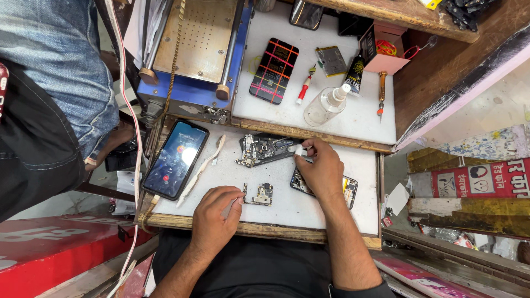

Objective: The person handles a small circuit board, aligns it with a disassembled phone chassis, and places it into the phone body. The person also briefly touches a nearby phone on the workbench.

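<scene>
Left grip [216,212] pins circuit board [261,195] flat on counter [309,207]. Right grip [320,168] pinches small white piece [298,149] above opened phone [326,187]; I'd keep pressure light.

A lit smartphone [175,158] lies at the left of the white work surface [221,176], a pale strip [202,169] beside it. On the raised shelf behind sit a blue-framed metal plate machine [194,49], a phone with a grid-patterned back [274,70], a red-handled screwdriver [304,86], a clear bottle [327,105], a black tube [355,74] and a pink box [382,53].
</scene>
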